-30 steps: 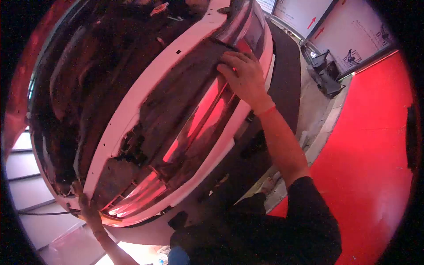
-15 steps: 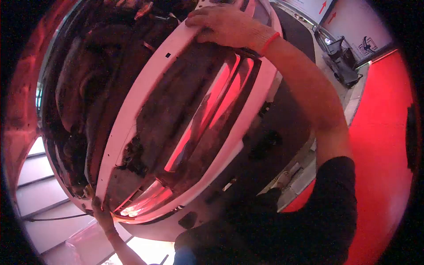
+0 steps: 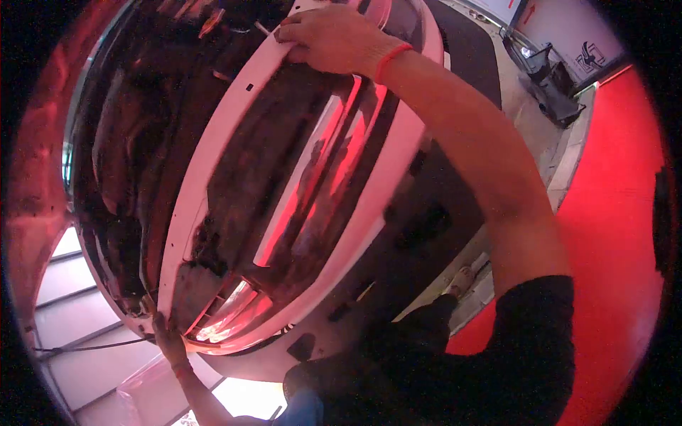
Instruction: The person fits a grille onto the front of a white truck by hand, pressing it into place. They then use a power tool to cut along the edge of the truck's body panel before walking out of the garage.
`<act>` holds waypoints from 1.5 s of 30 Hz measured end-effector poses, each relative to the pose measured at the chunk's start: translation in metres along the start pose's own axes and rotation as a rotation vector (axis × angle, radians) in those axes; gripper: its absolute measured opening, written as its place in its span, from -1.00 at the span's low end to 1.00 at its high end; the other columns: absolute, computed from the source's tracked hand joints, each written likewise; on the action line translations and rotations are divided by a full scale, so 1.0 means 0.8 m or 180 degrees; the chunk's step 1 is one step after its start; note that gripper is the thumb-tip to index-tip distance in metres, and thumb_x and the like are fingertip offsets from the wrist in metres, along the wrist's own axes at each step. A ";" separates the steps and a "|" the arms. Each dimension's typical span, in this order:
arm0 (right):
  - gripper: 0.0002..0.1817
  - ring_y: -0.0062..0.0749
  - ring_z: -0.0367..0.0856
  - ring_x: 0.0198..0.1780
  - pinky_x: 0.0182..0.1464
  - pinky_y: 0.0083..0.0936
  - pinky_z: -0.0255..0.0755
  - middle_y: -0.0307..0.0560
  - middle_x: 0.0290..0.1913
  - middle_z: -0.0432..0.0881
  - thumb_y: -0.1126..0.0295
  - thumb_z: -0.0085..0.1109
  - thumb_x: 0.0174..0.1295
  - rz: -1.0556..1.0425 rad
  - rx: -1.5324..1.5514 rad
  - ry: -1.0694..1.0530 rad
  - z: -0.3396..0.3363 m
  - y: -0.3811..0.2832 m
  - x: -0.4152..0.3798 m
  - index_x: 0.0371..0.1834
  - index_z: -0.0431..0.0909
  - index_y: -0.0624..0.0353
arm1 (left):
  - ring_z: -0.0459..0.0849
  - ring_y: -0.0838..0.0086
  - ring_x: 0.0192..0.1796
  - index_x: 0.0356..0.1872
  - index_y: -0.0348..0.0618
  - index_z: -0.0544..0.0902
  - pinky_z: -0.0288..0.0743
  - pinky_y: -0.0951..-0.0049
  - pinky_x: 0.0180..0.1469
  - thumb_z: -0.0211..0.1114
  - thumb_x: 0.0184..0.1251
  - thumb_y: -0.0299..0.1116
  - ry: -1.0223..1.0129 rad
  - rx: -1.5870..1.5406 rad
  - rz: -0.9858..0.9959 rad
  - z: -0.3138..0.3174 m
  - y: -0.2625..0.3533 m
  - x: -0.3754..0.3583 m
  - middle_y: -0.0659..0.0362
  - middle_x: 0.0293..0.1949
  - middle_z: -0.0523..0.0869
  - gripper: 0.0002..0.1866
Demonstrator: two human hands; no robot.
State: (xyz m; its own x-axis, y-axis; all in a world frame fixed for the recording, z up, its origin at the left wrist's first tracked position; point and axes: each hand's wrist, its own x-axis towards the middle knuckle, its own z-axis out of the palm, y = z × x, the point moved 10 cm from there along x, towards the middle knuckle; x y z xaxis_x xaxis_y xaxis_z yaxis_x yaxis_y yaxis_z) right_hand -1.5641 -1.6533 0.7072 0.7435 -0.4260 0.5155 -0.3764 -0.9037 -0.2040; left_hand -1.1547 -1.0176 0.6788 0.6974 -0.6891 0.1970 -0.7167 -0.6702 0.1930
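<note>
A large car bumper (image 3: 199, 170), pale pink in the red light, with a dark grille opening and shiny trim strips (image 3: 305, 192), stretches diagonally across the view against a car front. At the top, my right hand (image 3: 330, 39), in a pale glove with a red cuff, has its fingers wrapped over the bumper's upper edge. Low on the left, my left hand (image 3: 168, 337) is at the bumper's other end beside a headlight-like lamp (image 3: 234, 312); its fingers are small and dark, and their grip is hard to make out.
The dark engine bay (image 3: 128, 142) lies behind the bumper, under a raised red panel (image 3: 39, 163) at the left. A black folded frame-like object (image 3: 554, 85) stands at the upper right, beside a red floor (image 3: 604, 213). A shoe (image 3: 462, 280) shows at lower right.
The bumper and my right hand appear shifted slightly left in the view. Both hands remain at the same ends of the bumper.
</note>
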 end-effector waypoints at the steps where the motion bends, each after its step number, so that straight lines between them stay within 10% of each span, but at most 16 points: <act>1: -0.61 0.06 0.68 0.18 0.27 -0.09 0.50 0.10 0.17 0.70 0.24 0.22 0.35 0.0071 0.0163 -0.0046 -0.004 0.002 0.000 0.16 0.70 0.17 | 0.52 0.12 0.42 0.35 -0.41 0.48 0.38 0.20 0.47 0.19 0.49 -0.51 -0.0091 0.0682 0.0296 0.000 0.014 0.000 -0.11 0.30 0.60 -0.55; 8: -0.66 0.04 0.74 0.07 0.21 -0.13 0.56 0.09 -0.05 0.79 0.21 0.26 0.21 -0.0089 0.0170 0.0081 0.008 0.017 0.007 -0.03 0.81 0.09 | 0.57 0.03 0.38 0.33 -0.37 0.50 0.40 0.18 0.43 0.21 0.54 -0.38 -0.0238 0.0639 0.0117 -0.003 0.008 0.008 -0.15 0.32 0.61 -0.56; 16: -0.61 -0.04 0.73 0.19 0.32 -0.18 0.52 0.04 0.14 0.77 0.15 0.20 0.32 -0.0442 -0.0211 -0.0324 0.045 0.023 0.011 0.09 0.79 0.06 | 0.58 0.14 0.33 0.38 -0.41 0.47 0.44 0.24 0.37 0.25 0.51 -0.46 -0.0470 0.1035 0.0049 -0.003 0.017 0.004 -0.08 0.23 0.63 -0.52; 18: -0.37 0.03 0.46 0.48 0.53 -0.13 0.29 0.13 0.45 0.52 0.02 0.24 0.34 0.0186 0.1213 -0.0237 0.031 0.039 -0.017 0.39 0.57 0.13 | 0.58 0.11 0.32 0.37 -0.43 0.47 0.44 0.22 0.37 0.26 0.52 -0.42 -0.0382 0.0971 0.0091 0.000 0.025 0.011 -0.08 0.22 0.63 -0.52; 23: 0.06 0.13 -0.09 0.72 0.68 -0.04 -0.13 0.16 0.70 0.04 -0.21 0.39 0.15 0.0667 0.1095 0.0102 0.046 0.070 -0.093 0.64 0.20 0.10 | 0.61 0.08 0.24 0.31 -0.46 0.51 0.45 0.21 0.31 0.27 0.55 -0.33 -0.0485 0.1190 -0.0002 0.001 0.030 0.012 -0.15 0.16 0.64 -0.53; 27: 0.03 0.13 -0.06 0.71 0.67 -0.04 -0.14 0.18 0.69 0.06 -0.20 0.43 0.12 0.1426 0.0921 0.0818 0.059 0.070 -0.112 0.61 0.28 0.08 | 0.60 0.06 0.30 0.33 -0.44 0.51 0.43 0.20 0.37 0.27 0.56 -0.30 -0.0441 0.1316 0.0143 0.002 0.017 0.010 -0.17 0.21 0.64 -0.52; 38: -0.13 0.16 0.12 0.64 0.66 0.03 -0.13 0.13 0.57 0.31 -0.18 0.43 0.15 0.0785 0.0422 0.1481 0.048 0.063 -0.110 0.48 0.46 0.03 | 0.50 0.01 0.46 0.42 -0.42 0.44 0.37 0.16 0.48 0.25 0.55 -0.35 -0.0484 0.1387 -0.0227 0.000 0.021 0.003 -0.21 0.41 0.52 -0.47; 45: -0.12 0.14 0.13 0.65 0.66 -0.07 -0.01 0.15 0.63 0.23 -0.15 0.40 0.19 0.1107 0.0668 0.0804 0.039 0.075 -0.111 0.52 0.42 0.06 | 0.58 0.03 0.37 0.34 -0.37 0.53 0.41 0.18 0.41 0.27 0.54 -0.27 -0.0295 0.1178 0.0116 0.000 0.052 0.005 -0.15 0.31 0.61 -0.51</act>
State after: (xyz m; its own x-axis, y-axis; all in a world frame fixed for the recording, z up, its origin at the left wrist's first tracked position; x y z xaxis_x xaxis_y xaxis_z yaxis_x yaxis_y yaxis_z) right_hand -1.6352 -1.6710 0.6236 0.4259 -0.7045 0.5677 -0.4398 -0.7095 -0.5505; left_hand -1.1816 -1.0482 0.6880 0.6807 -0.7248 0.1064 -0.7046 -0.6875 -0.1761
